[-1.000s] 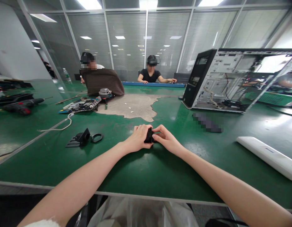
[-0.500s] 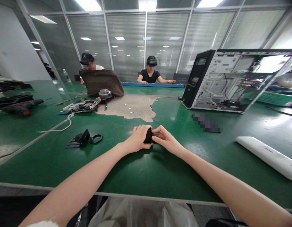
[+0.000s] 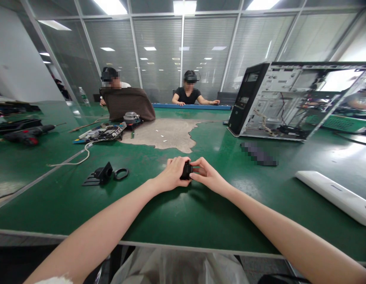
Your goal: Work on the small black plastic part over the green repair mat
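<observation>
Glass-walled office with closed blinds and ceiling lights; a long green bench (image 3: pixel 177 213) with a bare worn patch (image 3: pixel 165 134) in its mat. Item one: small black part (image 3: pixel 186 171), which I see held just above the bench at its middle, between both hands. My left hand (image 3: pixel 172 173) is curled around its left side, fingers closed over the top. My right hand (image 3: pixel 208 173) pinches its right side with thumb and fingertips. Item two: black bracket (image 3: pixel 101 173), lying on the bench to the left, well apart from the hands. Item three: black ring (image 3: pixel 121 173), just beside the bracket. Item four: circuit board (image 3: pixel 101 133), further back on the left, with a white cable (image 3: pixel 79 156) trailing from it. Item five: open computer case (image 3: pixel 289 100), standing at the right rear, its insides exposed. Item six: long white panel (image 3: pixel 333 195), lying flat at the right. Two seated people (image 3: pixel 188 92) at the far side, wearing headsets.
</observation>
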Demonstrator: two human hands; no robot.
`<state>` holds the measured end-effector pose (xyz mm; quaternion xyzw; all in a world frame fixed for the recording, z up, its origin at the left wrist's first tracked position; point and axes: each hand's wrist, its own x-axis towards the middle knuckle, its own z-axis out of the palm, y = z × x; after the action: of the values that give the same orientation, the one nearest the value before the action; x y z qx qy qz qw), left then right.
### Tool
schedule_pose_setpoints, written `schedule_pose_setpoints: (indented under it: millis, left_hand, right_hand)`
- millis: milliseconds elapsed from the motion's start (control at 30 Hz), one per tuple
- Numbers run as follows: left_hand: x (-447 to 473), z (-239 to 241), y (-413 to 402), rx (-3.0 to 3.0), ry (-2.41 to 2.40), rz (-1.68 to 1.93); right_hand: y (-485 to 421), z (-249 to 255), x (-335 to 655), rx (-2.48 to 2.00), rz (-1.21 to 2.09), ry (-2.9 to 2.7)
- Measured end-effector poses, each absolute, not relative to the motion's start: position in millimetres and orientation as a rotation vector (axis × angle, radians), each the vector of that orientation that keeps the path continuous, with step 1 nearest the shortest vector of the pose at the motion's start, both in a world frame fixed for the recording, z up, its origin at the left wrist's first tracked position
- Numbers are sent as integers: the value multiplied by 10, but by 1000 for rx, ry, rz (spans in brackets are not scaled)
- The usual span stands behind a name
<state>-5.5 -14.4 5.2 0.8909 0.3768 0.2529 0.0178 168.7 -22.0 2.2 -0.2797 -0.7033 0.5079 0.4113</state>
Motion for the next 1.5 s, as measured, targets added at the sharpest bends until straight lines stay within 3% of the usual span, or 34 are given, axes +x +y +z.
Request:
schedule_pose_setpoints:
  millis: [1500]
  left_hand:
    - [-45,59,-144,2737,1173,794]
  right_hand:
    - [-179,18,1687,-846,1220,-1785]
